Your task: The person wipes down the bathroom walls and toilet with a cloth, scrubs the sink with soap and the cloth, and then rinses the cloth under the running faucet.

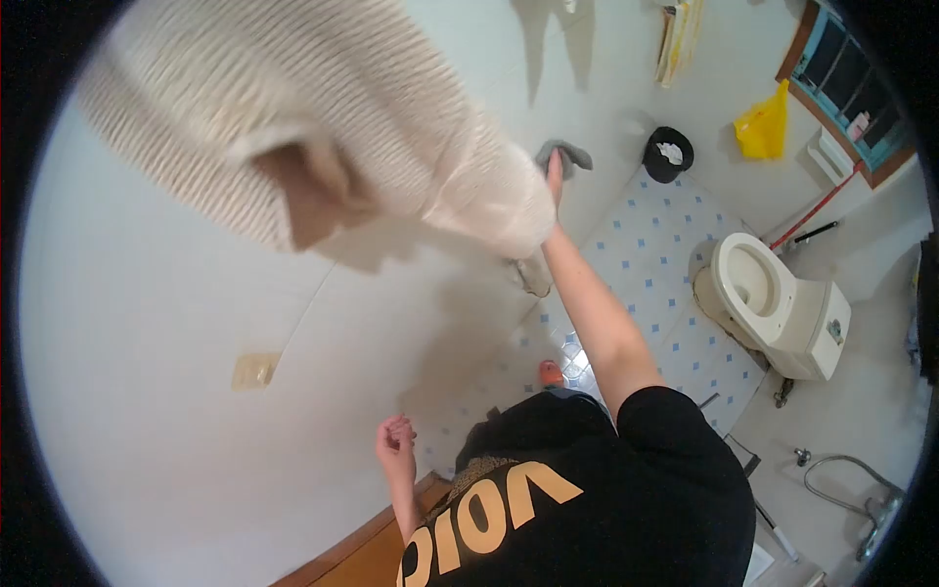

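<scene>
My right hand (556,176) is stretched far forward at the wall, with a grey cloth (577,157) gripped at its fingers. Part of that hand is hidden behind the hanging beige ribbed towel (391,117), which fills the upper left close to the camera. Low on the left, my left hand (396,435) is held near the white wall (147,323), its fingers curled into a loose fist with nothing visible in it. Beneath the towel's lower end, another light-coloured cloth (533,275) shows partly.
A toilet (753,279) stands on the right on the blue-dotted floor (636,235). Beyond are a black bin (668,155), a yellow bag (763,125) and a window (851,88). A wall switch (255,371) is at left, a shower hose (851,460) at lower right.
</scene>
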`<state>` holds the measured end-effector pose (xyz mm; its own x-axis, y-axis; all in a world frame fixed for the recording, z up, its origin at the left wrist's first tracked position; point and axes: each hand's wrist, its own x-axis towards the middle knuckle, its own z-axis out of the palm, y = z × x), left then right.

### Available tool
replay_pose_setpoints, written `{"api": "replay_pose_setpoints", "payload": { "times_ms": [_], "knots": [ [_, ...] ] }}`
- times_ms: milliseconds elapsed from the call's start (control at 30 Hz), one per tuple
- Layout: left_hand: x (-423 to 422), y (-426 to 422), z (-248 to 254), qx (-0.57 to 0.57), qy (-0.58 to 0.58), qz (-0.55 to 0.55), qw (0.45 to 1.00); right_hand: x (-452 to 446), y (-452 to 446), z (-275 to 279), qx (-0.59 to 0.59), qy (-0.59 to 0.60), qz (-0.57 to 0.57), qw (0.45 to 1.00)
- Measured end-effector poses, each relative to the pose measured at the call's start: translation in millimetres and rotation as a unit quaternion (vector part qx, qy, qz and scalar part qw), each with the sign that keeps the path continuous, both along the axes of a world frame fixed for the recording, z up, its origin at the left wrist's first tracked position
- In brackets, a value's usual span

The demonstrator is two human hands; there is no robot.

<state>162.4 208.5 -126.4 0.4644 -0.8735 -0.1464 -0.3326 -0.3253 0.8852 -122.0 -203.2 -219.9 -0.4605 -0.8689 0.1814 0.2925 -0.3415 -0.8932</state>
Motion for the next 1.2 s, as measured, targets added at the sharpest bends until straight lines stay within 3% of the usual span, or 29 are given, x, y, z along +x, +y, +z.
{"api": "replay_pose_setpoints", "payload": {
  "times_ms": [33,100,167,400,533,667,767,867,1100,1200],
  "knots": [
    [2.8,-5.4,5.2,-0.006,-0.009,0.004,1.000,-5.1,0.3,6.2,0.005,-0.057,-0.003,0.998],
    [5.6,-20.0,17.7,-0.012,-0.022,0.002,1.000,7.0,17.2,14.0,0.139,0.079,-0.081,0.984],
    [8.7,-32.6,33.9,-0.037,-0.046,0.019,0.998,26.9,36.6,12.9,0.155,0.094,-0.065,0.981],
    [-14.2,-106.4,96.8,-0.123,-0.123,-0.049,0.983,95.4,119.5,52.4,0.013,-0.004,0.037,0.999],
    [-36.0,-136.7,122.5,-0.173,-0.129,-0.082,0.973,109.8,119.3,65.9,-0.044,0.119,0.025,0.992],
    [-41.6,-151.1,134.6,-0.205,-0.153,-0.101,0.961,92.8,107.1,85.9,-0.111,0.156,-0.052,0.980],
    [-41.9,-155.0,146.7,-0.197,-0.148,-0.101,0.964,57.2,106.6,114.9,-0.039,0.244,-0.037,0.968],
    [-28.5,-158.7,147.9,-0.132,-0.122,-0.083,0.980,44.9,86.9,113.2,-0.050,0.198,-0.050,0.978],
    [-42.5,-158.5,155.7,-0.100,-0.152,-0.088,0.979,9.5,30.6,79.0,-0.004,0.170,-0.074,0.983],
    [-42.6,-160.5,151.2,-0.159,-0.145,-0.124,0.969,3.2,21.1,58.8,0.122,0.112,-0.082,0.983]
  ]
}}
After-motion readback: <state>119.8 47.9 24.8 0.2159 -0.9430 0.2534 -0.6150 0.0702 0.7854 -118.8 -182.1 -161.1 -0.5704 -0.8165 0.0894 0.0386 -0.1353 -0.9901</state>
